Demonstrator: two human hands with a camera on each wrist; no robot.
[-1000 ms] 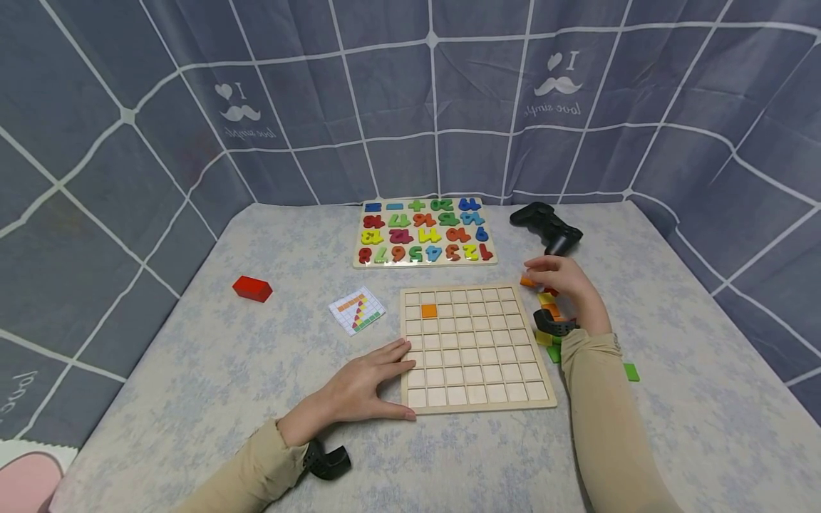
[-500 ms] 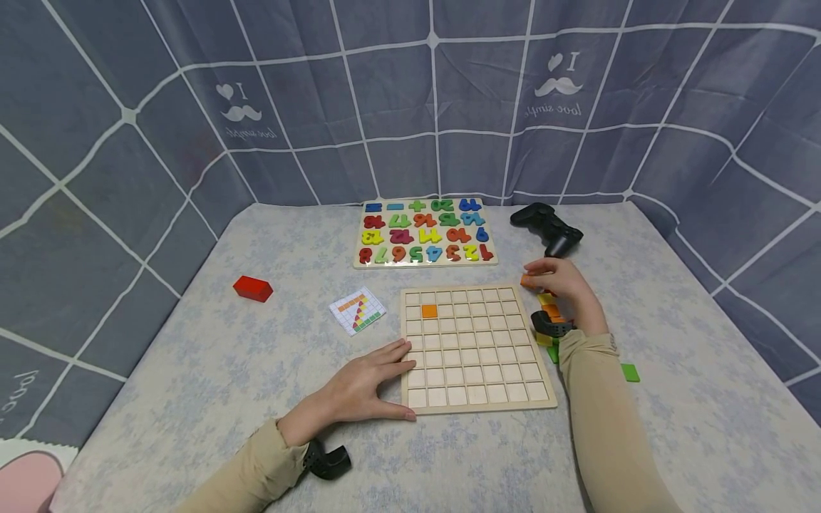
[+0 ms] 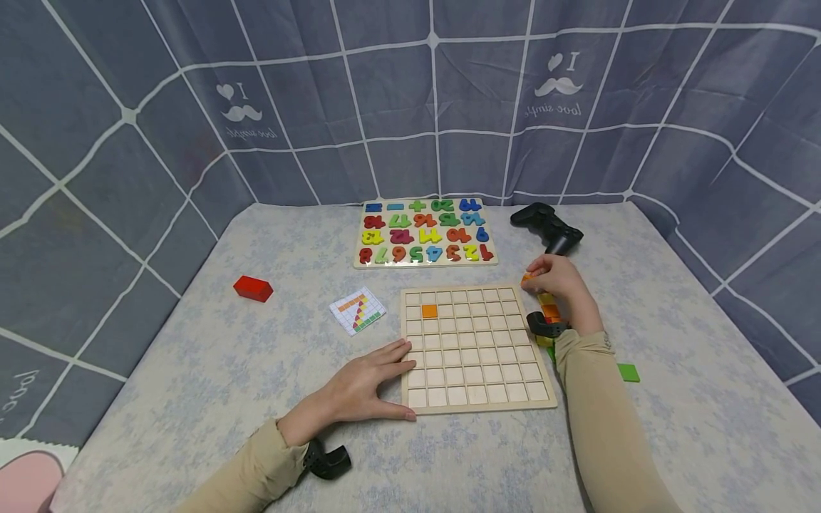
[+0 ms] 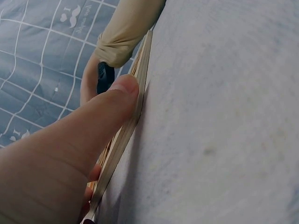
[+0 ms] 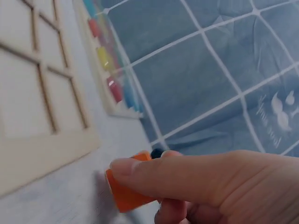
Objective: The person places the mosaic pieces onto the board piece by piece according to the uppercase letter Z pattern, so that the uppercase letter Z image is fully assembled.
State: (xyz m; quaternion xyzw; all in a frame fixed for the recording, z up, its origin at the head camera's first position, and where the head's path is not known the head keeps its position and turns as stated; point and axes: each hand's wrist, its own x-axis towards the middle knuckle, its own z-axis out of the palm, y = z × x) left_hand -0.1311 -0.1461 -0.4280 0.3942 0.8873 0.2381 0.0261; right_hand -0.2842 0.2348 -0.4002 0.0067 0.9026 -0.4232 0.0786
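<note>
A wooden grid board [image 3: 477,349] lies in front of me, with one orange tile [image 3: 429,311] in its second row near the left. My left hand [image 3: 362,385] rests against the board's left edge, fingertips on the frame and thumb at the near corner. Beyond the board's far right corner, my right hand [image 3: 559,279] pinches a square orange tile [image 5: 128,193] between thumb and fingers. Under that wrist lies a pile of yellow, orange and green tiles [image 3: 550,310], partly hidden by the hand and wrist camera. Left of the board is a pattern card [image 3: 357,311] showing a coloured 7.
A number puzzle board [image 3: 426,234] stands behind the grid board. The black game controller [image 3: 546,226] is at the back right, just beyond my right hand. A red block [image 3: 253,288] sits far left, and a lone green tile [image 3: 628,372] lies right of my right forearm.
The right hand has shifted slightly left and toward me, and its orange tile shows more tilted between the fingers. My left hand and the board have stayed put.
</note>
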